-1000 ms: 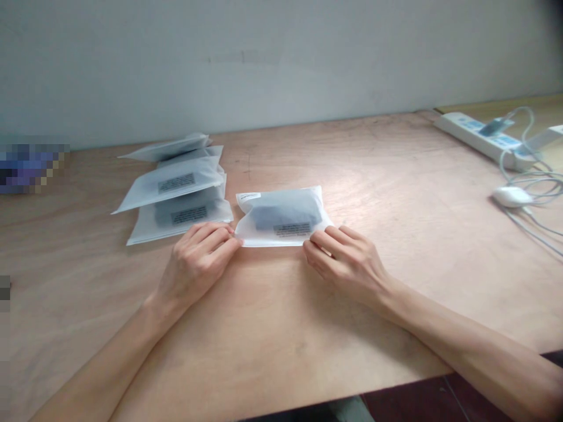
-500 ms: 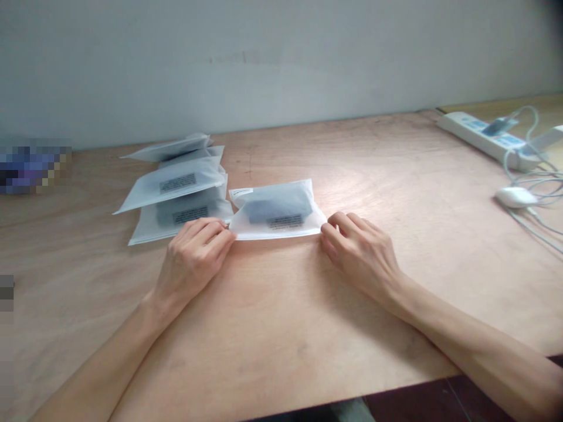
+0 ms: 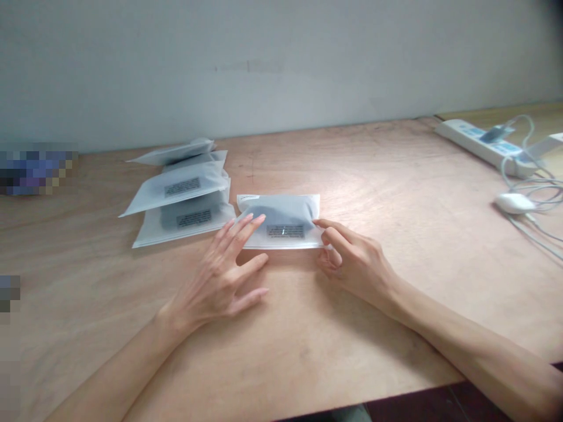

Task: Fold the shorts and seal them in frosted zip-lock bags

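i have the bag [image 3: 303, 210] lying flat on the table [image 3: 290, 351], in front of me and near the middle of the view, with its long front edge turned towards me. it is whitish and cloudy, and a dark shape shows through it. a dark printed block [image 3: 285, 231] sits on its lower part, and a small white tag [image 3: 250, 197] shows at its far left corner. my left hand [image 3: 220, 275] is open, fingers spread, thumb held apart, with the fingertips over the bag's left side; i cannot tell whether they press on it. my right hand [image 3: 358, 258] is partly curled at the bag's right edge, the forefinger reaching along that side and the other fingers bent near the front corner; i cannot tell whether it pinches the edge. to the left of the bag i see a pile [image 3: 178, 202] of similar bags, overlapping in a loose row that runs back towards the wall [image 3: 308, 70]. far to my right lies a white power strip [image 3: 475, 140] with a plug [image 3: 497, 133] in it, and a pale cable [image 3: 523, 116] loops down near a white adapter [image 3: 514, 203]. at the far left, a patch [image 3: 37, 170] is too pixelated to read.
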The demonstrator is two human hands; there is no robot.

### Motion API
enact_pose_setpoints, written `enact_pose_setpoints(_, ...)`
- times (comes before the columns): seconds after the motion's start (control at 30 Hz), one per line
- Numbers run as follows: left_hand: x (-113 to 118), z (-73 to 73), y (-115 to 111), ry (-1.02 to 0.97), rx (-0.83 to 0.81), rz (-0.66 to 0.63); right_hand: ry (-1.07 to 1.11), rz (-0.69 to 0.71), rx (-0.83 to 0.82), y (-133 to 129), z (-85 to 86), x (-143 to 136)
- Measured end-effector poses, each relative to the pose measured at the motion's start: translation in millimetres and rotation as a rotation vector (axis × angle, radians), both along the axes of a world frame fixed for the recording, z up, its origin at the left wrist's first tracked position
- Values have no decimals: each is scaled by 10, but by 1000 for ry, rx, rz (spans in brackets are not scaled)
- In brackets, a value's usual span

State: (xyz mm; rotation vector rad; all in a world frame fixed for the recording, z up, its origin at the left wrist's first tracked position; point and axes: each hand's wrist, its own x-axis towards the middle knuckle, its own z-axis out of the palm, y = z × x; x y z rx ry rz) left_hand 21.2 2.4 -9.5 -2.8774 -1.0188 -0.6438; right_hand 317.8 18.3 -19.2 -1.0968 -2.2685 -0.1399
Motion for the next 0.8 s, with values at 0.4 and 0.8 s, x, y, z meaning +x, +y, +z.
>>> enact_pose_setpoints(0.4,45,-57,38,140,44,183,-8,45,-58,-59,75,-73)
enact_pose_setpoints(0.8,-231,158,136,-54,416,453,-73,-43,-259,-27,-96,-53)
